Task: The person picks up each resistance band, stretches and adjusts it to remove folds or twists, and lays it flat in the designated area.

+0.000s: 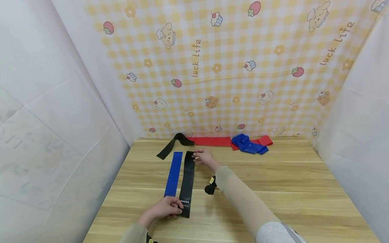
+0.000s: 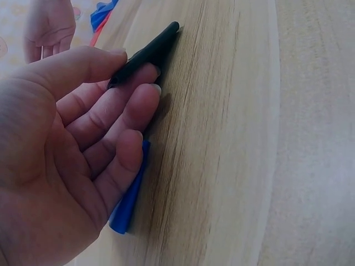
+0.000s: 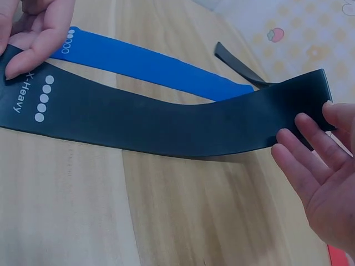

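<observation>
A black resistance band lies lengthwise, printed "X-Heavy" with a row of white dots near its close end. My left hand pinches that close end between thumb and fingers. At the far end my right hand pinches the edge, and the right wrist view shows this end of the band bent up off the table. Just left of it, a blue resistance band is stretched out flat, its near end partly hidden by my left hand.
Along the back of the wooden table lie a curled black band, a red band and a crumpled blue band on top of the red. A checked cloth hangs behind, with white sheets at both sides.
</observation>
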Demonstrator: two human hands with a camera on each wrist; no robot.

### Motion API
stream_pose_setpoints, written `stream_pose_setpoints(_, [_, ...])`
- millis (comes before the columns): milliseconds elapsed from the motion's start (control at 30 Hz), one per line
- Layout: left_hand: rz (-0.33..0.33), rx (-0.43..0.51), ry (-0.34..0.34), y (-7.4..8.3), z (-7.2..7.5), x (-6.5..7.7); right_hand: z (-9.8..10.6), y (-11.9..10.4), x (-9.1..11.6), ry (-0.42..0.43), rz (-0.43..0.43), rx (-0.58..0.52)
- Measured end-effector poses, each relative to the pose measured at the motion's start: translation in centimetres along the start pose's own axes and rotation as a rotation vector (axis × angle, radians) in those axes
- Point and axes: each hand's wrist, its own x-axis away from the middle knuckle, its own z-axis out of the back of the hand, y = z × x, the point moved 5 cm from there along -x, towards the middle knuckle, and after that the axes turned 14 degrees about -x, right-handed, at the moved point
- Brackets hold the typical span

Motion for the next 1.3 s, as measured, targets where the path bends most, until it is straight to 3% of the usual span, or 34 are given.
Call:
stream_pose_setpoints(300, [-0.013,0.004,0.007,-0.2,0.0,0.0,-0.3,0.0,-0.3,0.035,0.021,-0.007])
stream_pose_setpoints(700, [-0.009,0.001,0.018,-0.3,-0.1,-0.1,-1.1,-0.6,0.6,-0.016,0.063,0.043])
stream_pose_setpoints(800, [-0.007,0.002,0.020,-0.4,-0.1,-0.1,-0.9,0.1,-0.1,0.014,0.068,0.044])
stream_pose_setpoints(1300, [0.005,-0.023,0.029,-0.2,-0.1,-0.2,-1.0,1.0,-0.5,-0.011,0.048,0.103])
